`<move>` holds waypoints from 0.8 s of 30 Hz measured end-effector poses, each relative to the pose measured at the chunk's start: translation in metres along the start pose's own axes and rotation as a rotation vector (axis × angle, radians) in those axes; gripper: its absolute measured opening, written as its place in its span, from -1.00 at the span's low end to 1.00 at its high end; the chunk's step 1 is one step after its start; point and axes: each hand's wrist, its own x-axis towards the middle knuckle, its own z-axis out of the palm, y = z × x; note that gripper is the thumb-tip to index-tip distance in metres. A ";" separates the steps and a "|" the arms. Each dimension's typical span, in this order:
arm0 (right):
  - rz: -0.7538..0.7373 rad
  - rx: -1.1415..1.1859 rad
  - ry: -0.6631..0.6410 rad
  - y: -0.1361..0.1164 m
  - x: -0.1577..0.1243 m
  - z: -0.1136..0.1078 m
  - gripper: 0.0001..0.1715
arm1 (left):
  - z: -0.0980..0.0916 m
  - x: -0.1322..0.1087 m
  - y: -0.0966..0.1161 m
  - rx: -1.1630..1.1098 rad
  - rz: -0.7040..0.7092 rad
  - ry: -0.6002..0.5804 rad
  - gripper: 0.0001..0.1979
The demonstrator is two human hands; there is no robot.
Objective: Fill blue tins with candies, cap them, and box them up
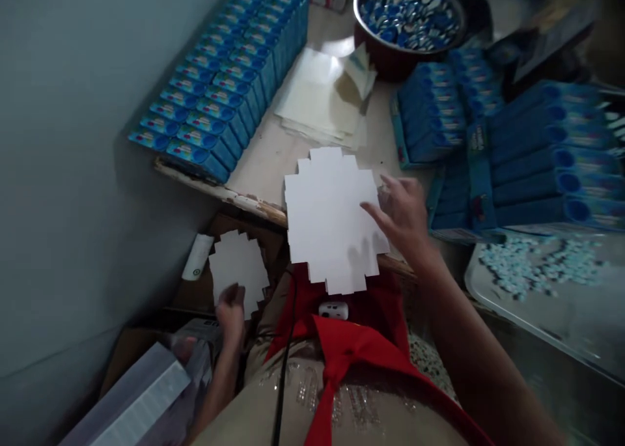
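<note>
A white card cutout point(332, 218) with stepped edges lies flat at the table's front edge, partly overhanging my lap. My right hand point(405, 215) is at its right side, thumb stretched over the card and fingers apart. Lower on the left, a second white card cutout point(239, 264) of the same stepped shape is in or over a brown cardboard box. At its lower left edge is my left hand point(231, 309), its fingers curled together on the card; the fingertips are dim and partly hidden.
Rows of small blue boxes point(219, 84) stand at the table's left, more blue packs point(532, 159) at right. Behind are a sheet stack point(317, 97) and a metal bowl point(359, 16) of blue-and-silver pieces. A tray point(481, 280) holds small pale-blue pieces. A white roll point(198, 257) stands lower left.
</note>
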 end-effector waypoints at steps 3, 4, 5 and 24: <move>0.076 -0.028 -0.153 0.006 0.059 0.005 0.12 | 0.005 0.028 0.063 0.013 0.434 0.018 -0.69; 0.088 -0.034 -0.218 0.007 0.077 0.007 0.19 | 0.013 0.040 0.092 0.042 0.623 -0.034 -0.66; 0.082 -0.041 -0.287 0.006 0.094 0.008 0.22 | 0.023 0.052 0.123 0.079 0.773 -0.091 -0.62; -0.191 0.314 0.033 -0.022 0.097 -0.012 -0.88 | 0.105 0.141 0.247 -0.033 0.824 -0.514 -0.11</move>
